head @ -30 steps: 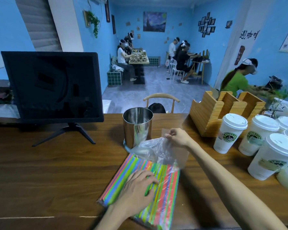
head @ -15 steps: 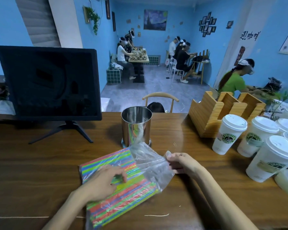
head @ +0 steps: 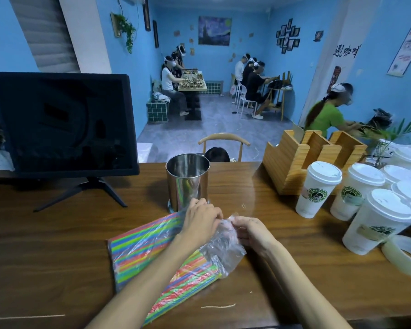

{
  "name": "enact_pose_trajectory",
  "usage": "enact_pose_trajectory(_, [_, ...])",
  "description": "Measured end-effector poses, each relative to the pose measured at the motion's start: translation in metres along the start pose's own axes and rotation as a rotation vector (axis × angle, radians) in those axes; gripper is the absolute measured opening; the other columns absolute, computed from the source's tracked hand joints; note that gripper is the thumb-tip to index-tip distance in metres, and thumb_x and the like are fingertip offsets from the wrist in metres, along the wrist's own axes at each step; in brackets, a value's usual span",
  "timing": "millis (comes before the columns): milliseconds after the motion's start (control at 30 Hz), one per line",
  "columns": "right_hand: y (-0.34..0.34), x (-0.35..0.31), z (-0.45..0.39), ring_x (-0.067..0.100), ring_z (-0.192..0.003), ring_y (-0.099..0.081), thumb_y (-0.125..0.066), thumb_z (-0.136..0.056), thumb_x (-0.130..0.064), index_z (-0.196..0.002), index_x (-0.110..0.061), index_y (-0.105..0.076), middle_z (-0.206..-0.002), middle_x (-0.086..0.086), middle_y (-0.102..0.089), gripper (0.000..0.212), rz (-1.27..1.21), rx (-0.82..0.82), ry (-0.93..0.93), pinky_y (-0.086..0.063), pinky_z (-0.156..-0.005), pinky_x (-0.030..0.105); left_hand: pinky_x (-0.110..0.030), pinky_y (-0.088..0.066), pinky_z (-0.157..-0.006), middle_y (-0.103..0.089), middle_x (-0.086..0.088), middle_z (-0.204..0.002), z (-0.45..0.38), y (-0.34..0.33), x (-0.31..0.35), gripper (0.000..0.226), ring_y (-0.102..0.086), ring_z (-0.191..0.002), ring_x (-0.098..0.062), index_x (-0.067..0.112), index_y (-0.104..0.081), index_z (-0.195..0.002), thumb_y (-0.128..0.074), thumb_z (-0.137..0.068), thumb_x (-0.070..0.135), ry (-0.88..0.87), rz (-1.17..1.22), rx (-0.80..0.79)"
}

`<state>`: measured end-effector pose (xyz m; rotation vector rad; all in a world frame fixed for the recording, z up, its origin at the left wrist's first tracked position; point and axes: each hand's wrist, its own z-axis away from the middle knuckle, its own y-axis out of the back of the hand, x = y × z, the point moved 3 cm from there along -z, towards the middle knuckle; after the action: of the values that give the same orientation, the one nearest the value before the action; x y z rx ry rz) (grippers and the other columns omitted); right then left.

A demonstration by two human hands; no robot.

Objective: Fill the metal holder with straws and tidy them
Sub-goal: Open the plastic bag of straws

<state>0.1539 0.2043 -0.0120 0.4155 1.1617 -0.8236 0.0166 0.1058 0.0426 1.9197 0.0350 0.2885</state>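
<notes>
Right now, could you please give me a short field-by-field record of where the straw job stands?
holder: metal holder upright on the wooden counter, no straws seen standing in it
straws: coloured straws lying flat, still inside the clear plastic bag
left hand: left hand at the bag's open end, fingers curled on the plastic
right hand: right hand pinching the loose plastic beside it
nearby: lidded paper cups and wooden organiser to the right, monitor to the left
stage: bag being opened, filling not begun
</notes>
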Motion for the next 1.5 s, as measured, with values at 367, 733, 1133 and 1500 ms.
enact_pose_trajectory(367, [-0.007,0.007,-0.008,0.021,-0.062,-0.048,-0.063,-0.085,-0.015,-0.08,-0.011,-0.081,-0.082,0.013,-0.06,0.018,-0.068,0.064,-0.072,-0.041,-0.058,0.029,-0.022,-0.024,-0.097,-0.066,0.014,-0.096,0.017,-0.011,0.0,0.008,-0.053,-0.099,-0.008,0.031,-0.068,-0.094,-0.06,-0.094,0.029,0.057,0.116,0.089])
enact_pose_trajectory(733, [-0.01,-0.002,0.001,0.017,-0.05,-0.052,-0.051,-0.085,-0.017,-0.063,-0.017,-0.065,-0.061,0.003,-0.058,0.026,-0.058,0.051,-0.092,-0.042,-0.05,0.025,-0.033,-0.026,-0.09,-0.059,0.014,-0.085,0.023,-0.016,0.007,0.007,-0.053,-0.092,-0.013,0.033,-0.049,-0.098,-0.048,-0.095,0.039,0.133,0.144,-0.036])
enact_pose_trajectory(1133, [-0.018,-0.012,0.004,0.002,-0.036,-0.041,-0.063,-0.096,-0.009,-0.049,-0.02,-0.062,-0.045,-0.01,-0.048,0.048,0.248,-0.043,-0.023,-0.033,-0.038,0.014,-0.032,-0.022,-0.085,-0.07,0.01,-0.089,0.016,-0.008,0.019,0.014,-0.052,-0.103,-0.012,0.036,-0.077,-0.089,-0.07,-0.085,0.048,0.304,0.069,-0.006])
enact_pose_trajectory(1500, [-0.012,-0.011,0.001,0.005,-0.031,-0.035,-0.071,-0.096,-0.018,-0.064,-0.013,-0.057,-0.043,-0.006,-0.047,0.035,0.144,0.11,-0.049,-0.026,-0.033,0.016,-0.033,-0.025,-0.084,-0.069,0.008,-0.082,0.02,-0.01,0.027,0.019,-0.051,-0.1,-0.015,0.029,-0.073,-0.086,-0.059,-0.089,0.041,0.212,0.11,-0.012])
